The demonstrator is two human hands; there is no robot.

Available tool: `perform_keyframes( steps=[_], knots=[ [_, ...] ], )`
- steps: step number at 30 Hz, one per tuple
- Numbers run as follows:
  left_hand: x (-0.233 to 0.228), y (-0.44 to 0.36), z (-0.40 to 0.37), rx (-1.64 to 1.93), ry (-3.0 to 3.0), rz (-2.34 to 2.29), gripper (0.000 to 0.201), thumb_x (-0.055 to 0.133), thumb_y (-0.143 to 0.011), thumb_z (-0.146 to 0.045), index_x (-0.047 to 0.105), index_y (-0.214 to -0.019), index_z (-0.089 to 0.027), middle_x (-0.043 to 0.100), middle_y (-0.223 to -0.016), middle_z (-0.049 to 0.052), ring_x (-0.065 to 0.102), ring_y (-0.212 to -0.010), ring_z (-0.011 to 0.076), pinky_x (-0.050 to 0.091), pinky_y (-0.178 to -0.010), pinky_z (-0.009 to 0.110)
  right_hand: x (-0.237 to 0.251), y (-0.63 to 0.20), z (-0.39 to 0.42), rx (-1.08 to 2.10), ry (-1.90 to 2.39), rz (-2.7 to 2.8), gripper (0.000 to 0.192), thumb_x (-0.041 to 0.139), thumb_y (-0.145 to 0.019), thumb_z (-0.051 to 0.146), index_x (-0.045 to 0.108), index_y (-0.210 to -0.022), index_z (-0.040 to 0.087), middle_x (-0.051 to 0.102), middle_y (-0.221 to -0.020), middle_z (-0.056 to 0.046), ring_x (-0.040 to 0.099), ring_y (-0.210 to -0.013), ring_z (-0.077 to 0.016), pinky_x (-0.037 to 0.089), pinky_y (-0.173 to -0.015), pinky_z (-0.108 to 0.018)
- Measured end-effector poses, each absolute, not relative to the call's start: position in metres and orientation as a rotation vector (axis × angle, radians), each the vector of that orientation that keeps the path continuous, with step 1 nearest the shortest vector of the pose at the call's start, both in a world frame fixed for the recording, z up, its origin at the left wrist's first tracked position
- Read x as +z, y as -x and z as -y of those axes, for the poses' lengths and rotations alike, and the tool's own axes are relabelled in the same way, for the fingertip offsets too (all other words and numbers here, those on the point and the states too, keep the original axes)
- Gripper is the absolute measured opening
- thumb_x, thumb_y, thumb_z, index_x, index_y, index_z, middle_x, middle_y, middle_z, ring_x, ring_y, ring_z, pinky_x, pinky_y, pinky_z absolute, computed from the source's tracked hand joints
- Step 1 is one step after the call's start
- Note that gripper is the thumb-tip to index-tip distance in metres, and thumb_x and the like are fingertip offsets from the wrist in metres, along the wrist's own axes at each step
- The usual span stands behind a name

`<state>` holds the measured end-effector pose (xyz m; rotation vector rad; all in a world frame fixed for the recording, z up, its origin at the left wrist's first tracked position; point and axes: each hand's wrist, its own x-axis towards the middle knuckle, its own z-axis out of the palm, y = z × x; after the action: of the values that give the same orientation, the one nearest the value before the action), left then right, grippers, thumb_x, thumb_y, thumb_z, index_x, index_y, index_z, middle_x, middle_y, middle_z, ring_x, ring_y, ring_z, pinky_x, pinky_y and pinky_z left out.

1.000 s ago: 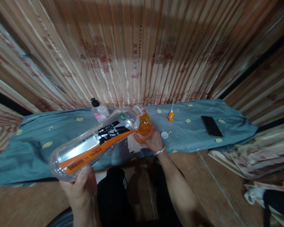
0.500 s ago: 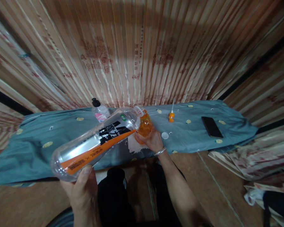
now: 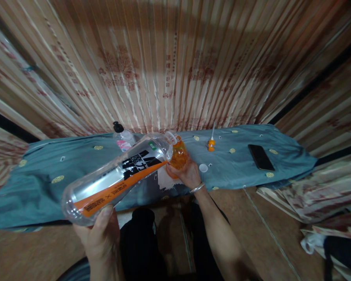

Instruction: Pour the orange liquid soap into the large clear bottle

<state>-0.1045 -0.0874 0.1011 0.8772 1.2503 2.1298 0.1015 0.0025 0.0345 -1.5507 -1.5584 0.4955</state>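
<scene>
My left hand (image 3: 101, 230) is closed round the lower end of a large clear plastic bottle (image 3: 119, 171) with a silver, black and orange label. The bottle is tilted, its uncapped mouth at the top of an orange see-through bottle (image 3: 179, 154). Wrapped about that orange bottle is my right hand (image 3: 188, 171), with a bangle on the wrist. A white paper tissue (image 3: 165, 181) lies beneath the orange bottle. To the right sit a small white cap (image 3: 203, 168) and an orange pump top (image 3: 211, 144) with its tube pointing up.
Behind the large bottle stands a clear bottle with a black cap (image 3: 123, 136). A black phone (image 3: 261, 157) lies at the right on the teal patterned cloth (image 3: 84, 164). Pleated curtains (image 3: 169, 70) hang behind and at both sides.
Both hands and the two bottles keep almost the same pose. Only a very slight shift of the whole view shows.
</scene>
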Motion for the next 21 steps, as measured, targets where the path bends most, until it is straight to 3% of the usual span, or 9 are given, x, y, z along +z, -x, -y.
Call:
perform_keyframes(
  steps=[7, 13, 21],
  knots=[
    [0.1014, 0.1057, 0.0882, 2.127, -0.896, -1.248, 0.045, 0.091, -0.046, -0.036, 0.076, -0.087, -0.028, 0.073, -0.118, 0.007, 0.062, -0.123, 0.0428, 0.049, -0.103, 0.066, 0.0377, -0.0999, -0.002, 0.513, 1.523, 1.536, 0.059, 0.085, -0.074, 0.03, 0.059, -0.126, 0.022, 0.079, -0.111, -0.008, 0.077, -0.099, -0.0263, 0.062, -0.086, -0.037],
    [0.1022, 0.106, 0.0869, 2.11, -0.908, -1.293, 0.055, 0.09, -0.046, -0.038, 0.076, -0.1, -0.032, 0.074, -0.119, 0.004, 0.063, -0.122, 0.0408, 0.05, -0.103, 0.064, 0.0376, -0.0981, -0.0018, 0.476, 1.519, 1.542, 0.057, 0.084, -0.075, 0.032, 0.059, -0.126, 0.024, 0.079, -0.111, -0.007, 0.077, -0.1, -0.0259, 0.062, -0.086, -0.036],
    [0.0979, 0.1083, 0.0889, 2.097, -0.908, -1.314, 0.049, 0.088, -0.049, -0.038, 0.076, -0.096, -0.029, 0.074, -0.115, 0.004, 0.064, -0.12, 0.0401, 0.049, -0.104, 0.063, 0.0365, -0.0931, -0.001, 0.464, 1.587, 1.502, 0.058, 0.085, -0.074, 0.034, 0.059, -0.125, 0.024, 0.079, -0.109, -0.007, 0.078, -0.097, -0.028, 0.063, -0.084, -0.037]
  ],
)
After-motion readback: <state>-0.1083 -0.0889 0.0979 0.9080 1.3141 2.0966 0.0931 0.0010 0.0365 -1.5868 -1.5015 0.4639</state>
